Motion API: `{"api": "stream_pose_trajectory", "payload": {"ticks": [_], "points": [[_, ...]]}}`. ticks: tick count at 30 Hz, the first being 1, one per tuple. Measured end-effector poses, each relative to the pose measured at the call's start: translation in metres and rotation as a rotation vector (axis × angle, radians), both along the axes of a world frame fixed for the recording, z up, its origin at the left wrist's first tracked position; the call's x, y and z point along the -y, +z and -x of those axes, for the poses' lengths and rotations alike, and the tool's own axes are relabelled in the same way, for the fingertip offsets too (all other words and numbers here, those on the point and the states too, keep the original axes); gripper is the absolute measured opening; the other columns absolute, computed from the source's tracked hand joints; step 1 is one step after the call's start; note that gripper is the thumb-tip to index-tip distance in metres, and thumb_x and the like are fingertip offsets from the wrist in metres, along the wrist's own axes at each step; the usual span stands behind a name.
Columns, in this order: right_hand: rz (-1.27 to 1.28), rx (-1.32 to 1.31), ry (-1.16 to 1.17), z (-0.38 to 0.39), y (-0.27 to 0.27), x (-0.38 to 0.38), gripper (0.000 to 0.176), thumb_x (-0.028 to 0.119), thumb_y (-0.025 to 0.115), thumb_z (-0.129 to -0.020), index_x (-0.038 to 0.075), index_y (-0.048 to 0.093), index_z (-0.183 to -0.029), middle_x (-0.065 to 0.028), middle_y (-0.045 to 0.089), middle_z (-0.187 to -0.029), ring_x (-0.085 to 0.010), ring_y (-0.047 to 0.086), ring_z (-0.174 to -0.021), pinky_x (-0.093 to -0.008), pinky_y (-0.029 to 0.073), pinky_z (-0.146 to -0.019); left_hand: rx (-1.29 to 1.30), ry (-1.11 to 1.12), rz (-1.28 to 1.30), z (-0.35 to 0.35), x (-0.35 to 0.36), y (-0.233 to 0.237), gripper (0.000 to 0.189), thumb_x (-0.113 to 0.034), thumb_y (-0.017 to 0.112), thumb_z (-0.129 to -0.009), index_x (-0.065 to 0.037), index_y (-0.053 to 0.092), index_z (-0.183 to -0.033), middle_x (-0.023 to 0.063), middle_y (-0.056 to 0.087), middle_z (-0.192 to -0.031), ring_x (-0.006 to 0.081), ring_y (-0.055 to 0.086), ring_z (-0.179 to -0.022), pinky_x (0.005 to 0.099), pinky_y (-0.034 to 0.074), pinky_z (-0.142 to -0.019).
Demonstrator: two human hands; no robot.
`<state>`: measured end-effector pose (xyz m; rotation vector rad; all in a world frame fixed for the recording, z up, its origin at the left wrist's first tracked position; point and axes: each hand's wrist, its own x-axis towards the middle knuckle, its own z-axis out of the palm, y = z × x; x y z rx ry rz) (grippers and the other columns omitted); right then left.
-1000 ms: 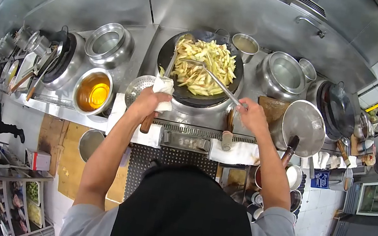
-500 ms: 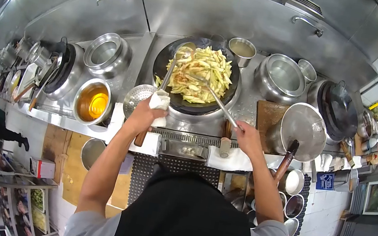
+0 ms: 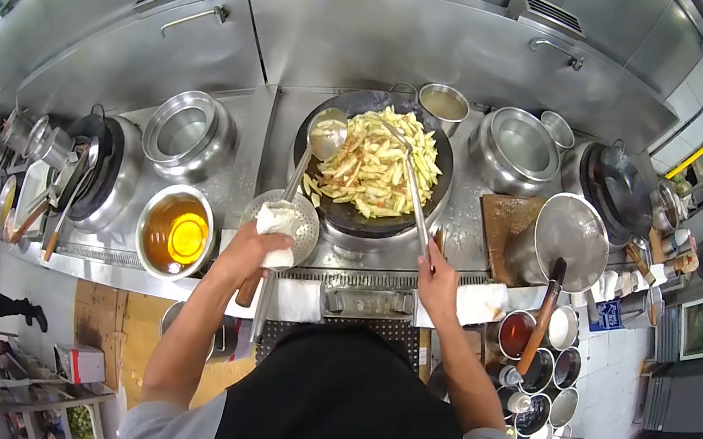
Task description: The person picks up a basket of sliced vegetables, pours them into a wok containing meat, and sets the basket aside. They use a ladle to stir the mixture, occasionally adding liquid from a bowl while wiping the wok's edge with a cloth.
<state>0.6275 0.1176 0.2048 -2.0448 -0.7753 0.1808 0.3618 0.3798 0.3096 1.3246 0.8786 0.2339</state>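
Note:
A black wok full of pale yellow strips of food sits on the burner in front of me. My right hand is closed round the end of a long-handled wok spatula. The spatula reaches across the food, its head at the far part of the heap. In my left hand are a white cloth and, by the look of it, a ladle's handle. The ladle's bowl rests over the wok's left side. Beneath my left hand lies a perforated skimmer with a wooden handle.
A metal bowl of amber oil stands left of the skimmer. Lidded pots flank the wok, and a small steel pot is behind it. At right, a large strainer sits beside a wooden board. Seasoning containers are below it.
My right hand has swung the spatula's head away from me, toward the far side of the heap. The ladle's bowl has shifted toward the wok's left edge. My view has tilted.

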Motion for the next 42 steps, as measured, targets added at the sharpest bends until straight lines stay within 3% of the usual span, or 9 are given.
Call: {"api": "stream_pose_trajectory", "payload": {"ticks": [5, 7, 13, 19, 21, 23, 27, 32, 42], "points": [[0.138, -0.009, -0.018, 0.029, 0.001, -0.021, 0.042, 0.011, 0.07, -0.098, 0.001, 0.068, -0.139, -0.0289, 0.072, -0.125, -0.0424, 0.072, -0.117, -0.0429, 0.059, -0.096, 0.158, 0.041, 0.101, 0.014, -0.011, -0.001, 0.023, -0.02, 0.075, -0.093, -0.003, 0.072, -0.108, 0.0057, 0.071, -0.082, 0.014, 0.063, -0.06, 0.0282, 0.043, -0.042], [0.037, 0.124, -0.024, 0.029, 0.005, -0.021, 0.042, 0.013, 0.072, -0.097, 0.006, 0.071, -0.138, -0.0294, 0.074, -0.103, -0.0435, 0.074, -0.089, -0.0474, 0.058, -0.079, 0.172, 0.064, 0.122, 0.017, -0.025, -0.005, 0.027, -0.021, 0.075, -0.093, -0.002, 0.071, -0.112, 0.0067, 0.071, -0.084, 0.0138, 0.063, -0.061, 0.0277, 0.042, -0.041], [0.04, 0.158, 0.114, -0.005, 0.072, -0.027, 0.039, 0.013, 0.073, -0.097, 0.011, 0.074, -0.135, -0.0255, 0.076, -0.108, -0.0426, 0.075, -0.095, -0.0471, 0.059, -0.085, 0.28, 0.084, 0.412, 0.037, -0.05, 0.002, 0.022, -0.023, 0.075, -0.096, -0.002, 0.07, -0.102, 0.0054, 0.067, -0.078, 0.0134, 0.058, -0.057, 0.0278, 0.041, -0.043], [0.155, 0.217, 0.232, -0.052, 0.106, -0.014, 0.04, 0.015, 0.076, -0.095, 0.011, 0.074, -0.134, -0.0257, 0.075, -0.112, -0.0431, 0.074, -0.101, -0.0447, 0.059, -0.087, 0.231, -0.033, 0.327, 0.054, -0.07, 0.014, 0.021, -0.022, 0.076, -0.094, -0.003, 0.07, -0.102, 0.0049, 0.066, -0.081, 0.0137, 0.058, -0.059, 0.0278, 0.041, -0.044], [0.135, 0.239, 0.271, -0.058, 0.12, -0.002, 0.04, 0.017, 0.078, -0.094, 0.01, 0.074, -0.134, -0.0249, 0.076, -0.107, -0.038, 0.077, -0.095, -0.0419, 0.058, -0.085, 0.244, -0.068, 0.265, 0.052, -0.077, 0.014, 0.024, -0.022, 0.078, -0.092, -0.003, 0.07, -0.104, 0.0041, 0.067, -0.082, 0.013, 0.06, -0.06, 0.028, 0.041, -0.044], [0.388, 0.116, 0.173, -0.05, 0.157, 0.011, 0.04, 0.018, 0.078, -0.095, 0.009, 0.074, -0.134, -0.0231, 0.078, -0.102, -0.0295, 0.076, -0.086, -0.0384, 0.058, -0.083, 0.219, -0.12, 0.224, 0.048, -0.091, 0.007, 0.028, -0.023, 0.079, -0.091, -0.003, 0.071, -0.108, 0.0039, 0.069, -0.085, 0.0128, 0.063, -0.062, 0.0279, 0.042, -0.045], [0.306, 0.132, 0.168, -0.053, 0.156, 0.008, 0.04, 0.017, 0.077, -0.095, 0.006, 0.074, -0.133, -0.0219, 0.078, -0.098, -0.0214, 0.072, -0.082, -0.037, 0.056, -0.081, 0.052, -0.187, 0.03, 0.038, -0.094, 0.01, 0.035, -0.023, 0.08, -0.088, -0.003, 0.07, -0.115, 0.0044, 0.072, -0.087, 0.0126, 0.065, -0.064, 0.0275, 0.044, -0.045], [0.046, 0.006, 0.196, -0.07, 0.106, -0.018, 0.04, 0.014, 0.077, -0.096, 0.007, 0.074, -0.135, -0.0039, 0.069, -0.085, -0.0094, 0.056, -0.075, -0.0307, 0.05, -0.069, 0.145, -0.207, 0.049, 0.031, -0.098, 0.01, 0.039, -0.023, 0.081, -0.087, -0.003, 0.07, -0.118, 0.0046, 0.073, -0.086, 0.0123, 0.066, -0.064, 0.0272, 0.045, -0.044], [0.203, -0.112, 0.156, -0.076, 0.124, 0.014, 0.038, 0.012, 0.075, -0.096, 0.001, 0.074, -0.132, -0.004, 0.076, -0.09, -0.0104, 0.062, -0.08, -0.032, 0.053, -0.075, 0.164, -0.183, 0.111, 0.018, -0.1, 0.009, 0.033, -0.019, 0.08, -0.088, -0.001, 0.068, -0.114, 0.0044, 0.07, -0.086, 0.0126, 0.064, -0.062, 0.0281, 0.043, -0.045]]}}
